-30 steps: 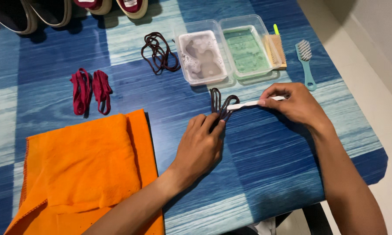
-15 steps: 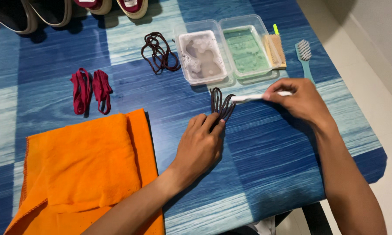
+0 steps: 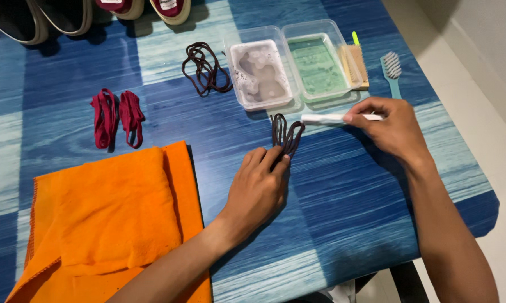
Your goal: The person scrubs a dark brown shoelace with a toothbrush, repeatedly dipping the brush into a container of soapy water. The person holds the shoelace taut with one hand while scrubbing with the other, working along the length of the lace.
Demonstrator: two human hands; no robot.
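Observation:
My left hand (image 3: 259, 188) presses its fingertips on the near end of a bundled dark brown shoelace (image 3: 285, 133) lying on the blue table (image 3: 342, 224). My right hand (image 3: 388, 128) grips a white brush (image 3: 327, 118) by its handle, just right of the lace and in front of the containers. The brush head points left, close to the lace's top, apart from it by a small gap.
Two clear tubs stand at the back, one with cloudy grey water (image 3: 259, 73), one with green liquid (image 3: 318, 64). A wooden brush (image 3: 356, 65) and a teal brush (image 3: 392, 70) lie beside them. Another brown lace (image 3: 204, 68), two red laces (image 3: 117, 116), an orange cloth (image 3: 112, 219) and shoes (image 3: 67, 14) are around.
My right hand has drawn the white brush to the right and slightly away from the lace. My left hand stays pressed on the lace.

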